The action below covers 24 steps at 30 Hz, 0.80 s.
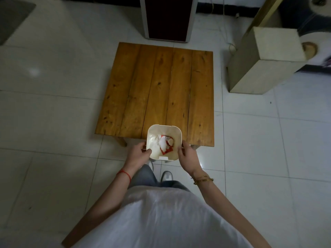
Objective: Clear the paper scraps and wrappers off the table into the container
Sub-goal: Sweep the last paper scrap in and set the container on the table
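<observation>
Over table (155,83) near edge, both hands gripping container (154,130), seemingly holding paper scraps (163,143)

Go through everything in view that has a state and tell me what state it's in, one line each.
container: upright, open top, held at the table's near edge
paper scraps: inside the container
red wrapper: inside the container, under the scraps
table: nothing lying on its top
left hand: gripping the container's left side
right hand: gripping the container's right side
</observation>
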Each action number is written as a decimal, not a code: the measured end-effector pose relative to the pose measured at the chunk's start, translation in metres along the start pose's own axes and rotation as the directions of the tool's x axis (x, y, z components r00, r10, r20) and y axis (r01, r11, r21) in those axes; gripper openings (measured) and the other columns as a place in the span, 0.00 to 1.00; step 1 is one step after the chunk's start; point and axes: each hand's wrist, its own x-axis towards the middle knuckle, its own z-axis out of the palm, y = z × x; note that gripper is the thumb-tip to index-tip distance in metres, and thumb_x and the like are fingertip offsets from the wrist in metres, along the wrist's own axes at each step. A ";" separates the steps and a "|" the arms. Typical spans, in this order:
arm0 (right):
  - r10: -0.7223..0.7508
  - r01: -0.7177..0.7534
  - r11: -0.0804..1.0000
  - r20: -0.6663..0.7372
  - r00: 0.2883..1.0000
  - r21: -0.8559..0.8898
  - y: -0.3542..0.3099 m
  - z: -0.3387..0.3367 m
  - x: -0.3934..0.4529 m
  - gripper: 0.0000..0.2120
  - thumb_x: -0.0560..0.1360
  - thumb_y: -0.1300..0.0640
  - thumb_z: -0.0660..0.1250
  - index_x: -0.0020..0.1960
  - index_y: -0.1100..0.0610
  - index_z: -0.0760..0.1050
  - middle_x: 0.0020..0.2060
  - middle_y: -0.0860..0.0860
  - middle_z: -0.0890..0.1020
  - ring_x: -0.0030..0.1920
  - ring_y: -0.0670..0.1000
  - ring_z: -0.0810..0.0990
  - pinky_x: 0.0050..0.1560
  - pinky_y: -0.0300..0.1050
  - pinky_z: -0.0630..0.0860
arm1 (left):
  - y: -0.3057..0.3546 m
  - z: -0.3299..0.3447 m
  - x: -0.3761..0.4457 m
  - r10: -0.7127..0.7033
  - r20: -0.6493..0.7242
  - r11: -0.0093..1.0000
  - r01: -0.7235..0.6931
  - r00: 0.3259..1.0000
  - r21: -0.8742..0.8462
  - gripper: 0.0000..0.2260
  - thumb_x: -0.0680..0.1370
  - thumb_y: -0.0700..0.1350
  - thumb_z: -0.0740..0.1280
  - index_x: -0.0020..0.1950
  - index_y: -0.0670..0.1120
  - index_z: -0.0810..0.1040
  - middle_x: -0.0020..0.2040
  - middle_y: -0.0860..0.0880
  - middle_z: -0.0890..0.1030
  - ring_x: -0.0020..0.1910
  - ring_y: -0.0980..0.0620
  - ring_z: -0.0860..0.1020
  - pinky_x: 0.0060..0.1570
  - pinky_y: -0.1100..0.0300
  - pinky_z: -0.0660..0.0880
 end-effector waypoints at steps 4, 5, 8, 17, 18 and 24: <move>-0.017 0.017 1.000 0.008 1.000 -0.016 -0.018 -0.006 0.036 0.15 0.82 0.53 0.54 0.64 0.59 0.70 0.48 0.55 0.83 0.42 0.49 0.80 0.39 0.37 0.75 | 0.018 -0.017 0.030 0.013 0.005 0.999 -0.013 1.000 0.036 0.11 0.75 0.41 0.65 0.56 0.42 0.79 0.50 0.45 0.83 0.47 0.49 0.80 0.35 0.65 0.70; -0.023 0.023 0.999 0.006 1.000 -0.035 -0.024 -0.007 0.048 0.16 0.82 0.53 0.54 0.65 0.59 0.69 0.48 0.54 0.83 0.41 0.49 0.79 0.37 0.35 0.74 | 0.023 -0.022 0.040 0.013 0.006 0.999 -0.014 1.000 0.045 0.11 0.75 0.41 0.64 0.56 0.43 0.79 0.50 0.45 0.83 0.47 0.49 0.80 0.34 0.65 0.70; -0.033 0.032 0.998 -0.008 0.999 -0.058 -0.045 -0.010 0.088 0.15 0.82 0.53 0.55 0.64 0.59 0.70 0.45 0.50 0.80 0.40 0.47 0.77 0.33 0.29 0.69 | 0.042 -0.040 0.077 0.025 0.008 0.997 -0.026 1.000 0.078 0.12 0.75 0.43 0.65 0.58 0.43 0.78 0.53 0.46 0.82 0.49 0.49 0.80 0.34 0.67 0.70; 0.054 -0.055 0.998 -0.023 0.998 -0.025 -0.096 -0.007 0.225 0.16 0.81 0.54 0.57 0.67 0.58 0.68 0.45 0.50 0.82 0.39 0.45 0.79 0.35 0.31 0.73 | 0.105 -0.098 0.213 0.073 0.094 0.978 -0.090 0.993 0.187 0.13 0.76 0.43 0.66 0.60 0.42 0.76 0.56 0.44 0.81 0.51 0.49 0.79 0.35 0.69 0.70; 0.067 -0.068 0.997 -0.027 0.997 -0.026 -0.103 -0.007 0.241 0.16 0.81 0.55 0.57 0.68 0.58 0.68 0.44 0.49 0.81 0.39 0.44 0.79 0.35 0.30 0.72 | 0.112 -0.104 0.230 0.070 0.106 0.977 -0.090 0.992 0.195 0.14 0.76 0.42 0.66 0.60 0.42 0.76 0.56 0.44 0.81 0.53 0.48 0.79 0.35 0.69 0.71; 0.113 -0.115 0.992 -0.047 0.992 -0.050 -0.121 0.000 0.318 0.15 0.82 0.54 0.56 0.66 0.58 0.67 0.42 0.48 0.79 0.40 0.47 0.80 0.30 0.28 0.67 | 0.133 -0.119 0.317 0.049 0.165 0.967 -0.088 0.985 0.238 0.15 0.76 0.42 0.65 0.63 0.41 0.75 0.57 0.43 0.80 0.54 0.47 0.79 0.35 0.69 0.71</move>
